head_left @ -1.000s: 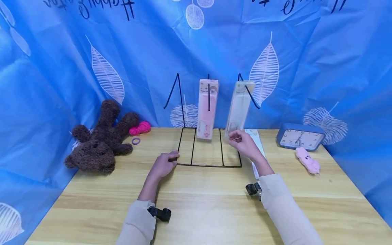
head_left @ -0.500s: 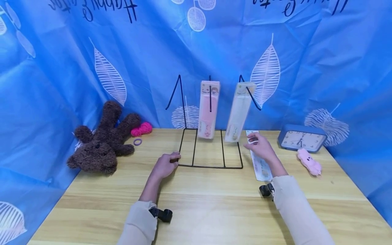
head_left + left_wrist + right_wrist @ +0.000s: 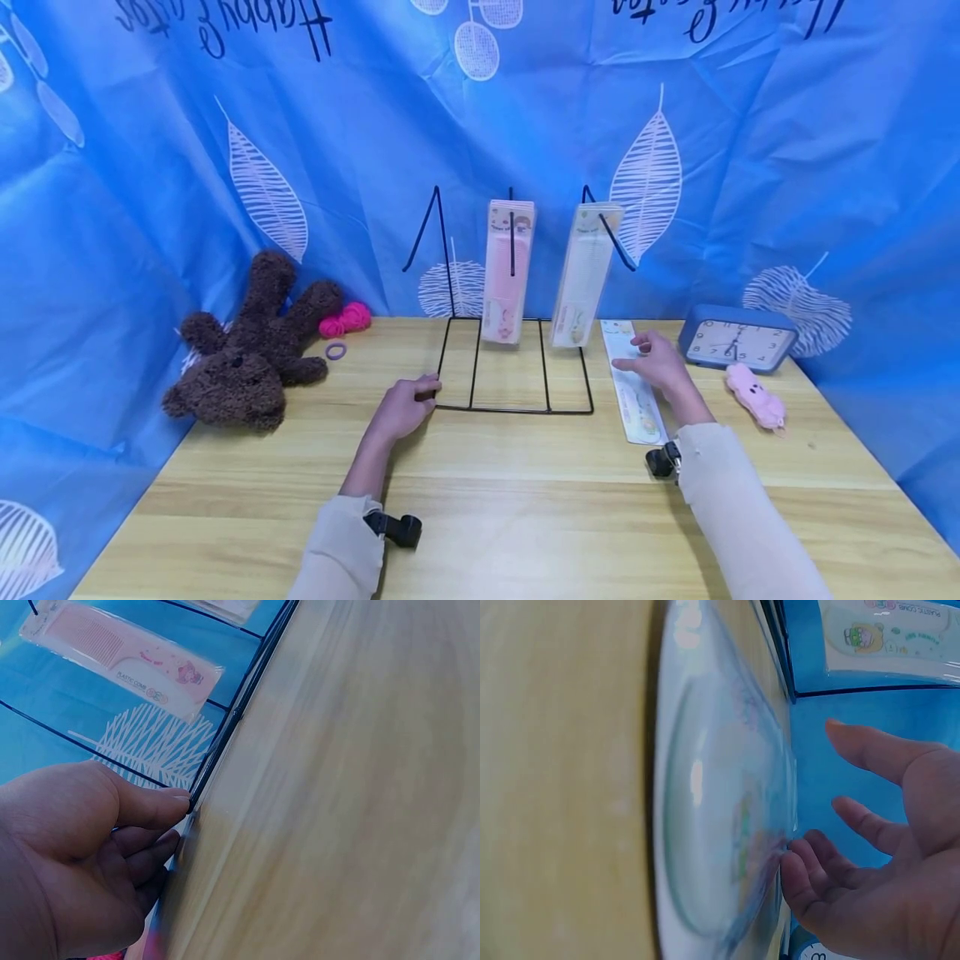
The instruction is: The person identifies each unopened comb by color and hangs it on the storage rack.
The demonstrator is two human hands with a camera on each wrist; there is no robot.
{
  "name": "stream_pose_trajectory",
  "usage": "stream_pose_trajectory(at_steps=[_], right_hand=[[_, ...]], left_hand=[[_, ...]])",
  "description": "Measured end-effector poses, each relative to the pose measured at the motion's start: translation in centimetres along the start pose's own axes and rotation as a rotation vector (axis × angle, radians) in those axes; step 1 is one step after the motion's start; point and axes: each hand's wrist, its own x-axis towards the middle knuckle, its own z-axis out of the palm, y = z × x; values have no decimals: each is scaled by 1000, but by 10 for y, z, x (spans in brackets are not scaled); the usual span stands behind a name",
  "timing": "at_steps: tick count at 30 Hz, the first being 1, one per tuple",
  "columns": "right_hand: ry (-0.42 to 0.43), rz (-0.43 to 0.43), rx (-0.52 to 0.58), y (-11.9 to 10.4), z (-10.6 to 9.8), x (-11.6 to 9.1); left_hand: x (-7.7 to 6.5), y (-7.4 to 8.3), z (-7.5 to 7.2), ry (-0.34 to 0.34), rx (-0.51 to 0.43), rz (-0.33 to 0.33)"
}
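A black wire display rack (image 3: 495, 409) stands on the table. My left hand (image 3: 405, 406) pinches the front left corner of its base; in the left wrist view the thumb (image 3: 161, 808) lies against the wire. From the middle hook hangs a pink packaged comb (image 3: 506, 275), and from the right hook a pale green packaged comb (image 3: 585, 279). Another pale packaged comb (image 3: 637, 408) lies flat on the table to the right of the rack. Over it is my right hand (image 3: 663, 367), thumb and fingers spread apart with nothing between them; some fingertips (image 3: 799, 881) are close to the package's edge.
A brown teddy bear (image 3: 240, 358) lies at the left, beside pink yarn (image 3: 345, 320) and a purple ring (image 3: 335, 351). At the right stand a blue clock (image 3: 738, 337) and a small pink plush toy (image 3: 756, 397). A blue cloth (image 3: 375, 133) hangs behind.
My right hand has moved right, away from the bottom of the pale green comb on the hook to above the comb on the table. The left hand stays at the rack's corner.
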Motion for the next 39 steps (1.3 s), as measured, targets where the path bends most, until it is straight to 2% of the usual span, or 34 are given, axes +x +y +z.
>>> stream_pose_trajectory(at_steps=[7, 13, 15, 22, 30, 39], right_hand=[[-3, 7, -42, 4, 0, 3], [-45, -28, -139, 7, -2, 7], [-62, -25, -140, 6, -2, 8], [-115, -9, -37, 9, -1, 9], [-131, -107, 10, 13, -12, 4], [-117, -222, 258, 4, -22, -14]], left_hand=[[1, -1, 1, -3, 2, -13], [2, -1, 0, -1, 1, -4], [2, -1, 0, -3, 1, 0], [1, -1, 0, 2, 4, 7], [-1, 0, 1, -4, -7, 3], [-1, 0, 1, 5, -9, -3]])
